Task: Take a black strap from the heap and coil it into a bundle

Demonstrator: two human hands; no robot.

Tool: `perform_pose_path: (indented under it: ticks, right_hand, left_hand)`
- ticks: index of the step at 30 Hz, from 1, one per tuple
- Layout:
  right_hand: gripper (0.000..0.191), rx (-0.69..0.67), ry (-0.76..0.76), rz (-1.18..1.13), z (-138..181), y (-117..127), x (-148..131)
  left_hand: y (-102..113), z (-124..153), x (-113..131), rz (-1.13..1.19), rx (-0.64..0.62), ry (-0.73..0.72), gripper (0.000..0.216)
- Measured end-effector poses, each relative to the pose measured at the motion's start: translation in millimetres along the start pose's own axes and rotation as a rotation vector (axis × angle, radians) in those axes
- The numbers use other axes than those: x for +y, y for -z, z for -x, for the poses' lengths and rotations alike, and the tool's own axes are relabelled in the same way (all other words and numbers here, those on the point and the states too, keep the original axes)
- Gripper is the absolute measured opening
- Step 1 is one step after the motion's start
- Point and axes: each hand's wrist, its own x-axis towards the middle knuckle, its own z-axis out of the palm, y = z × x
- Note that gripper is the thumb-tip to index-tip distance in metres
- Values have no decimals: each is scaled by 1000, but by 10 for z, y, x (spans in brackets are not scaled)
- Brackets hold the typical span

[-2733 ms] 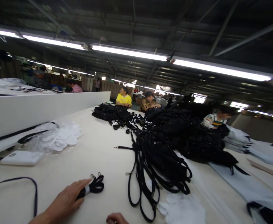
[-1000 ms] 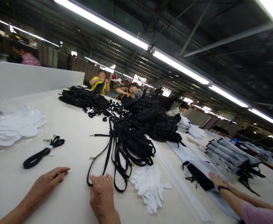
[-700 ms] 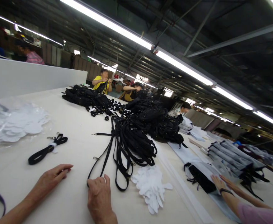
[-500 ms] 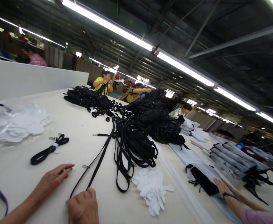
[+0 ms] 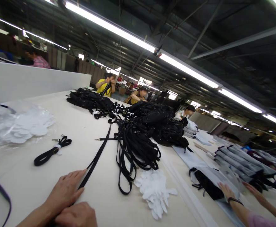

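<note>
A long black strap runs from the strap pile down the white table toward me. My left hand is closed around it, fingers and thumb on either side. Just below and nearly touching, my right hand forms a fist on the strap's near end, which is mostly hidden under it. To the left lies a folded black strap with metal clips and a white band round its middle. A heap of looped black straps sits beyond my hands. White tear-shaped pieces lie in a pile to the right.
Clear plastic with white pieces lies at the left. Black bags are heaped behind the straps. At right, a co-worker's hands are at a black item in a pale bag. More wrapped bags lie beyond. Other people work behind the table.
My left hand has moved right and closed on the strap. My right hand has drawn back toward me, and the strap now lies straighter. The co-worker's hands at right have moved apart.
</note>
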Motion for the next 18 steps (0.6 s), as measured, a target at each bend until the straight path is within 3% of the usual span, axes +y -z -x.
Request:
perform_pose_path:
  ticks: [3, 7, 14, 18]
  right_hand:
    - [35, 103, -204, -58, 68, 306, 182]
    - [43, 67, -363, -68, -31, 671, 378]
    - [55, -323, -250, 124, -460, 879, 563]
    - [50, -440, -205, 139, -640, 879, 666]
  left_hand:
    - [-38, 148, -84, 34, 22, -64, 57]
    - [-17, 322, -79, 69, 33, -127, 53]
    - [154, 537, 60, 67, -49, -165, 58]
    - [224, 674, 9, 98, -41, -176, 70]
